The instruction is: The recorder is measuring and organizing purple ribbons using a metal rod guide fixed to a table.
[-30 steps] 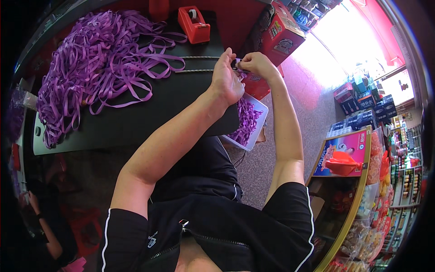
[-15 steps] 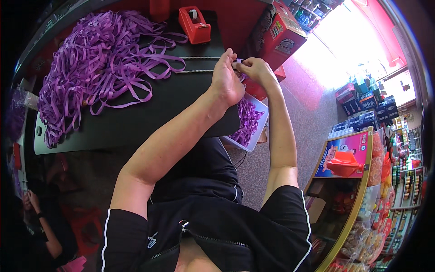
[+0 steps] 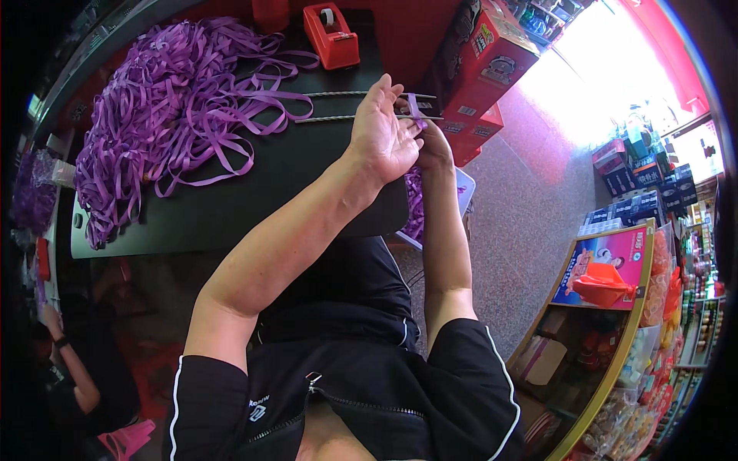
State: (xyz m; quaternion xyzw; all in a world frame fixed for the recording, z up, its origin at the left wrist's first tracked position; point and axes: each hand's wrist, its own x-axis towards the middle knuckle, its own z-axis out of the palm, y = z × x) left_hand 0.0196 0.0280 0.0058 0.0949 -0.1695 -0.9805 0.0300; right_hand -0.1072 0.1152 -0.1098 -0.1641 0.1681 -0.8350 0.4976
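Two thin twisted metal rods (image 3: 330, 118) run side by side over the right end of the dark table (image 3: 254, 207). A strip of purple ribbon (image 3: 416, 107) lies across both near their right ends. Beside that strip is my left hand (image 3: 378, 134), palm turned up and fingers stretched apart, some reaching to the ribbon. My right hand (image 3: 435, 146) is below the rods by the strip; its fingers are mostly hidden behind the rods and my left hand. A large tangled heap of purple ribbon (image 3: 161, 100) covers the table's left side, with loops trailing toward the rods.
A red tape dispenser (image 3: 332, 38) stands at the table's back. Below its right edge, a white bin (image 3: 464, 192) holds purple pieces. Red cartons (image 3: 492, 69) are stacked behind. A display case (image 3: 607, 338) stands right. Another person's hand (image 3: 52, 321) shows far left.
My right hand has dropped from above the rods to below them. The ribbon strip across the rods now shows plainly. My left hand has turned its palm further up, its fingers spread.
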